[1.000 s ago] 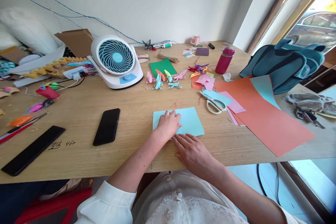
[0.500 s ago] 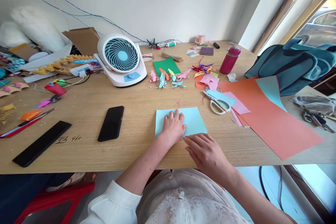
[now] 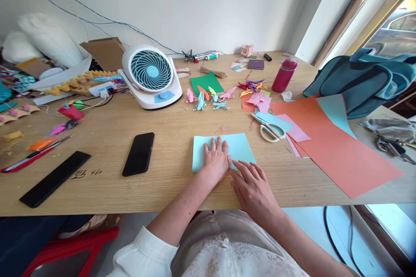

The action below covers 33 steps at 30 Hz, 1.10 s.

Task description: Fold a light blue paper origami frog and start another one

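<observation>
A light blue sheet of paper [image 3: 242, 147] lies flat on the wooden table [image 3: 169, 190] in front of me. My left hand [image 3: 216, 158] rests on its left half with the fingers spread, pressing it down. At the sheet's near edge, just right of the left hand, my right hand [image 3: 251, 179] touches the paper with outstretched fingertips. Neither hand grips anything. White-handled scissors [image 3: 273, 132] lie beyond the sheet to the right, beside strips of blue and pink paper [image 3: 294, 127]. Several small folded paper figures [image 3: 200, 101] stand farther back.
A black phone [image 3: 138, 153] and a long black bar [image 3: 53, 179] lie to the left. Behind them stands a white fan [image 3: 152, 78]. Large orange paper [image 3: 338, 151], a red bottle [image 3: 285, 75] and a teal bag [image 3: 338, 78] occupy the right side. A green sheet [image 3: 212, 81] lies at the back.
My right hand has shifted slightly up and inward, its fingertips now farther over the paper's near edge. The left hand stays pressed on the sheet. The view has tilted a little.
</observation>
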Available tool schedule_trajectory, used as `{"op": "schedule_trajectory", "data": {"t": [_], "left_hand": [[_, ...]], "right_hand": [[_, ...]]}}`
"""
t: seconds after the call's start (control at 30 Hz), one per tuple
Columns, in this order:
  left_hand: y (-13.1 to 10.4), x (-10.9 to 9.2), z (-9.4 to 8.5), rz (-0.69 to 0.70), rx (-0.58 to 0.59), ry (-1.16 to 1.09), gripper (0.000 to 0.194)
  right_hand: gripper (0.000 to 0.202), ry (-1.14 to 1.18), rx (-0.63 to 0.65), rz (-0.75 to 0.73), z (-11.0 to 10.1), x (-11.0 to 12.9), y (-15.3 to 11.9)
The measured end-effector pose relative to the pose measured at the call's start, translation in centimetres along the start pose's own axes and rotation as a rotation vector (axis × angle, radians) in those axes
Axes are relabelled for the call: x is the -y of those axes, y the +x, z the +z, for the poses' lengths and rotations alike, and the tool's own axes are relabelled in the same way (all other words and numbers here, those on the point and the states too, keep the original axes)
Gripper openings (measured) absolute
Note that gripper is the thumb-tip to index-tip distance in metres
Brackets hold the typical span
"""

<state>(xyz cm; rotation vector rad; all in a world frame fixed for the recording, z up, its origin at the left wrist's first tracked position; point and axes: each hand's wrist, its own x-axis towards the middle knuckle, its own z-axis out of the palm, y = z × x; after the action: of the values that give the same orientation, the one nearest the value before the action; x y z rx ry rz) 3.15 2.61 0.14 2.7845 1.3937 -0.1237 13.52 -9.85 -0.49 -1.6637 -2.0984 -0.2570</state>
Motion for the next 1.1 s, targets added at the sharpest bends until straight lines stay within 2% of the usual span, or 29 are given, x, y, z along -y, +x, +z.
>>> {"op": "schedule_trajectory", "data": {"t": [0.23, 0.47, 0.6, 0.77, 0.87, 1.1], "left_hand": [[-0.2, 0.6, -0.2, 0.018, -0.016, -0.05, 0.055], [0.0, 1.5, -1.6, 0.068, 0.042, -0.047, 0.053], [0.5, 2.8, -2.8, 0.143, 0.157, -0.058, 0.061], [1.6, 3.8, -4.6, 0.215, 0.395, -0.05, 0.088], [2.1, 3.7, -5.4, 0.226, 0.487, -0.024, 0.103], [2.2, 3.2, -5.7, 0.193, 0.49, -0.011, 0.109]], "right_hand": [[0.027, -0.002, -0.001, 0.053, 0.8, 0.4, -0.6], [0.028, -0.014, 0.02, 0.049, 0.8, 0.4, -0.5], [0.03, -0.032, 0.047, 0.065, 0.9, 0.5, -0.4], [0.031, -0.045, 0.07, 0.09, 1.0, 1.1, -0.2], [0.031, -0.043, 0.065, 0.093, 1.0, 1.3, -0.2], [0.031, -0.028, 0.075, 0.093, 0.9, 1.4, -0.1]]}}
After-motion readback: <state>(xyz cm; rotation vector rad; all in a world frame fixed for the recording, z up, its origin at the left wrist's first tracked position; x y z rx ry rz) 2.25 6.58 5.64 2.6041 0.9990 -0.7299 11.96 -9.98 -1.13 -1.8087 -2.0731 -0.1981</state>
